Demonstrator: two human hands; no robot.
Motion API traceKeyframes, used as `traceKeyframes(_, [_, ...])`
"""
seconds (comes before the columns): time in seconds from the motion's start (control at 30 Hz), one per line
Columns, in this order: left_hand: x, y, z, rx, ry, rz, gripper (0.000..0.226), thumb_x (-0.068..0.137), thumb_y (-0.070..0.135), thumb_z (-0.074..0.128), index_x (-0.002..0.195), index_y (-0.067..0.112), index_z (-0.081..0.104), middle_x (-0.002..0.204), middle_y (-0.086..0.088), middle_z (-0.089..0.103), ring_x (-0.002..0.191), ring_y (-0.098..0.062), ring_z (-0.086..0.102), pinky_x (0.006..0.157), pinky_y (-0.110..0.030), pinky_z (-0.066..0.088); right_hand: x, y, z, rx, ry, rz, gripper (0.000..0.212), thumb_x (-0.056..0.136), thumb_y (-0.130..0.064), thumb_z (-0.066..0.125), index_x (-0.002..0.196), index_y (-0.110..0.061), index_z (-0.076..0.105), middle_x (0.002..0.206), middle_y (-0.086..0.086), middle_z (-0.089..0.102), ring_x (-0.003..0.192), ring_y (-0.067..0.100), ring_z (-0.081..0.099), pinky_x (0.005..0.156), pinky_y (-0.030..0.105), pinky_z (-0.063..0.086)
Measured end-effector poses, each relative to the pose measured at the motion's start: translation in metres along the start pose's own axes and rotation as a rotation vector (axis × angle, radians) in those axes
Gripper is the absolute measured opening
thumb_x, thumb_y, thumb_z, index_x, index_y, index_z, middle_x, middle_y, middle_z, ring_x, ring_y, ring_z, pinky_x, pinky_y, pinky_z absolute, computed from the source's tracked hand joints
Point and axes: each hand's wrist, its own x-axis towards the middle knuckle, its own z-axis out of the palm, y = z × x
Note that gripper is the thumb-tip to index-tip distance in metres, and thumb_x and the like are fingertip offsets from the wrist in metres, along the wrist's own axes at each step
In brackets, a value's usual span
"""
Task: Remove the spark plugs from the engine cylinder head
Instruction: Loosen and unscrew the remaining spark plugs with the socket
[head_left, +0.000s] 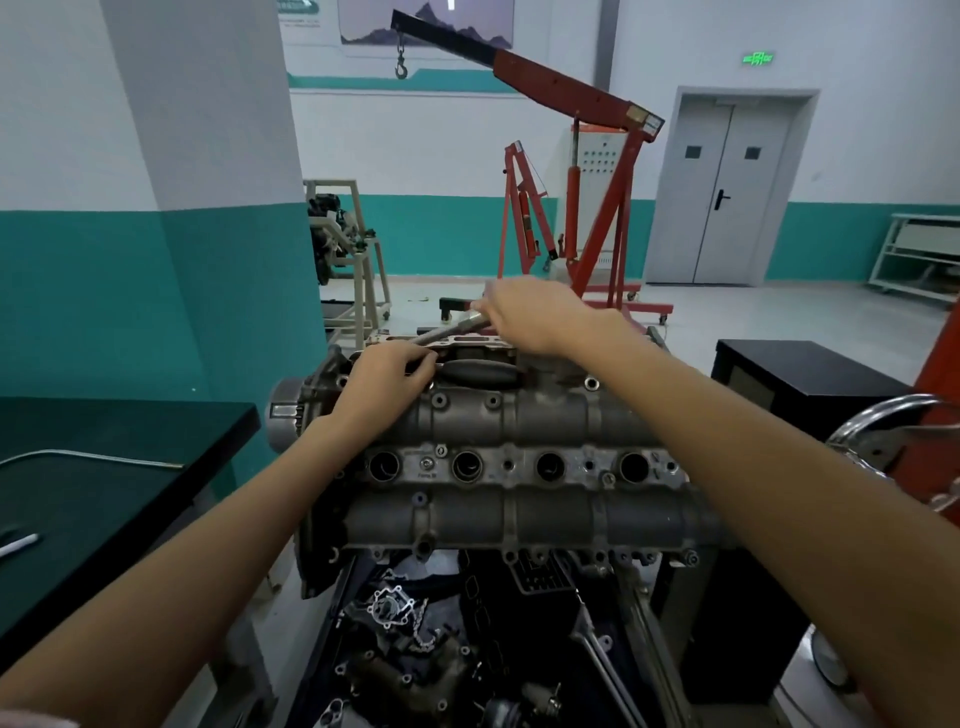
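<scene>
Near bottom of frame we see a tray of loose parts under the engine: chain, gaskets, small castings. Lower left, a dark-topped bench with a thin metal rod lying on it.

Centre frame: the cylinder head, grey casting, long axis running left-right. A row of four round spark plug wells runs across its middle. We can't tell whether plugs sit in them; the bores read dark.

Both of our arms reach over the wells to the far edge of the head. Our left hand rests there, fingers curled down around the lower end of a metal wrench, just left of a dark oval part. What the tool's tip engages is hidden under the fingers. Our right hand sits higher and further right, fingers closed around the wrench's upper end, which slants up to the right. So both grips are on the tool, well beyond the plug wells, not touching them.

Right of frame: a black cabinet and a chrome ring at the edge.

Far: red engine hoist with its boom and hook up top, a beige engine stand to its left, grey double door upper right, teal-and-white walls.
</scene>
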Motion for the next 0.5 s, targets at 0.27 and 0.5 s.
traceKeyframes(0.27, [0.014, 0.046, -0.008, -0.762, 0.117, -0.431, 0.043, 0.098, 0.039, 0.038, 0.093, 0.009, 0.069, 0.088, -0.005, 0.068, 0.083, -0.014, 0.063, 0.080, -0.029, 0.045, -0.064, 0.038, -0.011, 0.600, 0.102, 0.236, 0.032, 0.101, -0.028, 0.031, 0.090, -0.004, 0.051, 0.079, 0.005, 0.051, 0.070, 0.015, 0.051, 0.061, 0.021, 0.046])
traceKeyframes(0.5, [0.010, 0.109, -0.016, -1.354, 0.095, -0.469, 0.019, 0.099, 0.020, 0.043, 0.095, 0.007, 0.057, 0.079, -0.002, 0.072, 0.078, -0.016, 0.071, 0.063, -0.025, 0.055, -0.136, 0.040, 0.021, 0.540, 0.074, 0.101, 0.027, 0.095, -0.022, 0.048, 0.118, -0.008, 0.050, 0.103, -0.006, 0.057, 0.089, 0.008, 0.056, 0.078, 0.019, 0.046])
